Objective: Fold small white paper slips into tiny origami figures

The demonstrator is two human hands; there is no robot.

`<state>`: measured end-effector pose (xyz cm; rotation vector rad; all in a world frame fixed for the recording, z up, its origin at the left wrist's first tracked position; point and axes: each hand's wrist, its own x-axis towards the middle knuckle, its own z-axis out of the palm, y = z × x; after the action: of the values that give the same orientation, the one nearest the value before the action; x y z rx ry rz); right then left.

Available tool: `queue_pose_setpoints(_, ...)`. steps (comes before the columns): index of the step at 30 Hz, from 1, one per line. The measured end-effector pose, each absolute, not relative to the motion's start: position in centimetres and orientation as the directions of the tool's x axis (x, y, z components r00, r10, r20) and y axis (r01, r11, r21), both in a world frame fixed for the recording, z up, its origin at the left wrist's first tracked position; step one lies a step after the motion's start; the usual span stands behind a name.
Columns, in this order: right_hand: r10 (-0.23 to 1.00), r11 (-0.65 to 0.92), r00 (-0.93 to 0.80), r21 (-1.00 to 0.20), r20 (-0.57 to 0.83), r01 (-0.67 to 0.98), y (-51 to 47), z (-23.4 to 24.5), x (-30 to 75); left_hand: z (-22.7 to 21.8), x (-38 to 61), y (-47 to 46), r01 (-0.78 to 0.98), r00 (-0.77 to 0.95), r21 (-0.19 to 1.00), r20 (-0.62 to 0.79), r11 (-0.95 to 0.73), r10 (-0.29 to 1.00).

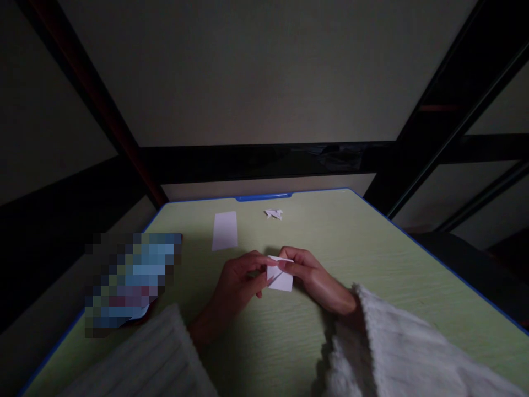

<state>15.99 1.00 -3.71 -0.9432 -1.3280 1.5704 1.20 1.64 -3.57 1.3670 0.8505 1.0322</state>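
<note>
White paper is pinched by the fingers of the left hand and right hand over the counter; edges should be aligned before each crease is pressed.

legible text: none | pixelated item, left side: may bear lettering, too obscured to tell

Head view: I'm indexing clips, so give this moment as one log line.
left hand: holding folded paper | right hand: holding same paper | flat sheet: on table | paper figure: on table
</note>
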Motion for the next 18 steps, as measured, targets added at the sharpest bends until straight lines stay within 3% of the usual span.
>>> queue_pose_setpoints(7, 0.947, -0.031, -0.320, -0.998, -0.009, -0.063, 0.83, -3.09, 15.88, -3.94, 1.29, 1.97, 0.035, 0.309, 0.989, 0.127, -0.145, 0.943)
queue_pose_setpoints(18, 0.943, -0.034, -0.334, -0.997, -0.008, -0.073, 0.88, -3.49, 15.98, -3.57, 1.36, 1.97, 0.032, 0.287, 0.990, 0.121, -0.136, 0.950)
